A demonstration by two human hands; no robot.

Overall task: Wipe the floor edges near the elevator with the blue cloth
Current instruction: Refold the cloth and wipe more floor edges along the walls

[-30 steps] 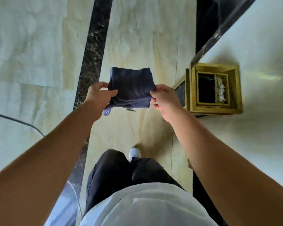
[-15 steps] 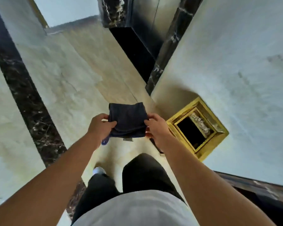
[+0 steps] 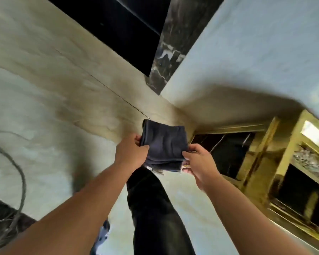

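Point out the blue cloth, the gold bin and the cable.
blue cloth [image 3: 165, 146], head view, middle of its folded top face.
gold bin [image 3: 261, 162], head view, its near corner post.
cable [image 3: 22, 183], head view, its curved stretch.

Both arms reach forward, left hand [image 3: 132, 153] and right hand [image 3: 199, 162] pinching with fingers closed.

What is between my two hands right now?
The folded blue cloth, pinched by the left hand and right hand, in the head view.
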